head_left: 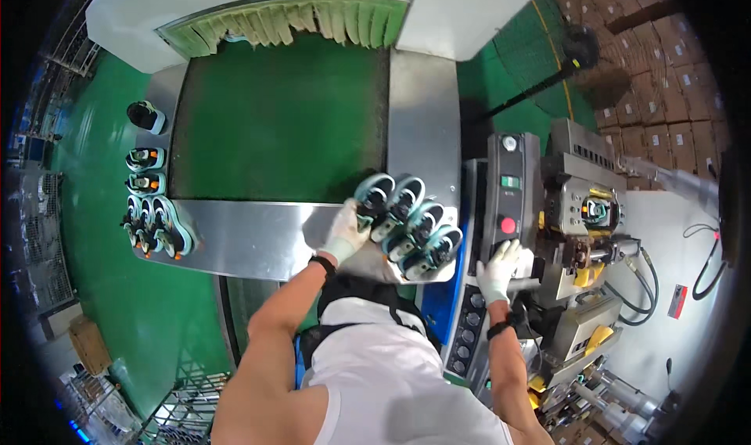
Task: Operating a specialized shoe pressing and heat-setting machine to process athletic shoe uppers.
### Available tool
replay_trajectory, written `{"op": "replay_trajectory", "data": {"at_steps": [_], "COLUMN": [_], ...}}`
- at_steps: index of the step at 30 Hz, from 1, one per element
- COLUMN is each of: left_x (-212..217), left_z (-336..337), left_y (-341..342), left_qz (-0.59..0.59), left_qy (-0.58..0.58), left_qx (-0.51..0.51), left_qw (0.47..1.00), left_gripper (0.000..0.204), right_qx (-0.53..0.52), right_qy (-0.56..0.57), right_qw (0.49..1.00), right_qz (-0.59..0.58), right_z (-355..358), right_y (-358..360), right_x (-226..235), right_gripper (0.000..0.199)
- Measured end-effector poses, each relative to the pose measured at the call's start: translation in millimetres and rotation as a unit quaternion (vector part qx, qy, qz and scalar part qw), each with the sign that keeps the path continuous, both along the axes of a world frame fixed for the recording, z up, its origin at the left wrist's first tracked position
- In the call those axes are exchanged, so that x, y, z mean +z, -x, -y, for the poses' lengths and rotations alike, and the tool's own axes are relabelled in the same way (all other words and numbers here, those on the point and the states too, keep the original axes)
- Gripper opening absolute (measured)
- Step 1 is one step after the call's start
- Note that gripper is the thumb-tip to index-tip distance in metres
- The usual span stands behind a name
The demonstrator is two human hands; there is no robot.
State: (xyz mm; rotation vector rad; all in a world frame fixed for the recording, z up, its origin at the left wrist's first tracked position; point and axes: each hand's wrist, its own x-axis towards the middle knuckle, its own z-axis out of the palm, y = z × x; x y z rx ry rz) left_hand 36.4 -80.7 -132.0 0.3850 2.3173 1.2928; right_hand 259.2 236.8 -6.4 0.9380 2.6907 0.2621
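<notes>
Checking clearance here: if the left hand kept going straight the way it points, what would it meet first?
The left hand points up and right at the row of teal shoes; its fingers look already on the nearest one, though depth is unclear.

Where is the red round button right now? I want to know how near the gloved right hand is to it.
In the head view, the red button sits on the dark control panel right of the conveyor, below a green switch and just above the right hand.
</notes>
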Motion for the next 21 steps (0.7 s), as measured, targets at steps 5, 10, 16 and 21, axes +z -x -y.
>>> {"op": "replay_trajectory", "data": {"at_steps": [5,10,16,21], "left_x": [-21,-8,4,19], "left_z": [28,63,101,87], "left_y": [11,60,132,175], "left_qz": [-0.037,0.208,0.223,0.118], "left_qy": [-0.045,-0.054,-0.128,-0.069], "left_qx": [-0.075,-0.044,0.003,-0.099], "left_qw": [0.995,0.976,0.966,0.986], "left_gripper": [0.085,0.081,0.064,0.061], "right_qx": [0.04,-0.224,-0.322,-0.387], "right_qy": [0.179,0.448,0.291,0.396], "right_qw": [0.948,0.781,0.81,0.665], "right_qz": [-0.26,-0.373,-0.394,-0.501], "right_z": [62,207,200,194], "right_y": [71,212,239,217], "right_x": [-16,-51,-110,-45], "right_gripper": [0.084,0.076,0.068,0.078]}}
